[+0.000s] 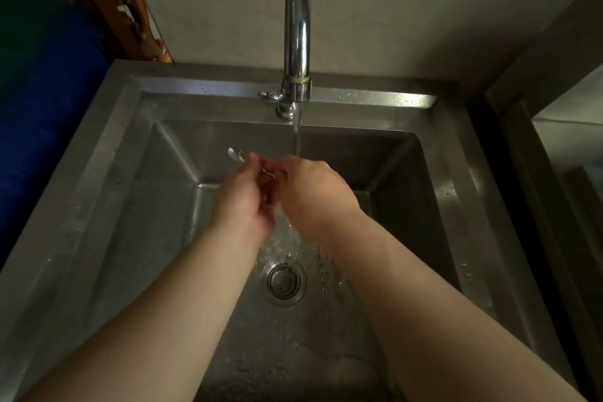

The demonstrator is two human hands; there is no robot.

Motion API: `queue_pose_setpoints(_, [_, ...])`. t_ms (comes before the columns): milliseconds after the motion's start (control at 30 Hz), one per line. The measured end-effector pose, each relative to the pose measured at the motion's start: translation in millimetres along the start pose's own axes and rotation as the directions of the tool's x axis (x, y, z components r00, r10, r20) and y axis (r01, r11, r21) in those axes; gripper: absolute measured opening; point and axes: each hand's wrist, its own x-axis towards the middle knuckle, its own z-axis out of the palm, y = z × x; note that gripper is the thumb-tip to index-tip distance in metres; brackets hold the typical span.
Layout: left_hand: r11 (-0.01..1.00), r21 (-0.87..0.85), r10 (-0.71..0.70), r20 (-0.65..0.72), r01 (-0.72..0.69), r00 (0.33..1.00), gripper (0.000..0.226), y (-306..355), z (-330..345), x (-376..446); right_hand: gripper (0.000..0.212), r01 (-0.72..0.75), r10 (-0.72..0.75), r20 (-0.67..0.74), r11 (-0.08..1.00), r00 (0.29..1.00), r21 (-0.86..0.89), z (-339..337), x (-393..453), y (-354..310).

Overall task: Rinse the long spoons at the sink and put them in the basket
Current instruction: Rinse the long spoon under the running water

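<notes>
both hands (272,192) clasped around long spoons (235,154), held beneath tap (297,42) stream above sink (450,206) drain (285,281) so rinse water runs off.

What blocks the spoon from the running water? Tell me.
Nothing visible does. Both hands, left and right, hold the spoon over the sink, its bowl sticking out left of the stream. The water lands on the right hand's fingers. No basket is in view.

silver sink (408,101), blue barrel (49,101) (green top)
</notes>
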Motion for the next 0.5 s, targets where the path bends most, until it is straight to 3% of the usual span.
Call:
queue_pose_setpoints(233, [0.999, -0.039, 0.022, -0.131, -0.028, 0.991, 0.029, 9.5, -12.8, 15.3, 0.013, 0.007, 0.008, 0.093, 0.989, 0.996, -0.150, -15.4, 2.6, 7.4])
queue_pose_setpoints(367, [0.996, -0.076, 0.020, -0.235, -0.039, 0.972, 0.030, 13.7, -28.7, 25.2, 0.017, -0.035, 0.047, 0.042, 0.969, 0.998, -0.245, -30.9, 0.1, 13.9])
queue_pose_setpoints(433, [0.995, -0.102, -0.012, -0.265, -0.015, 0.964, 0.033, 10.4, -35.3, 27.8, 0.014, -0.033, 0.032, -0.011, 0.974, 0.999, -0.226, -36.6, -0.1, 11.9])
queue_pose_setpoints(500, [0.991, -0.130, -0.049, -0.278, 0.013, 0.959, 0.034, 5.8, -40.0, 29.7, 0.012, 0.010, -0.017, -0.081, 0.996, 0.997, -0.092, -39.6, -0.8, 8.0])
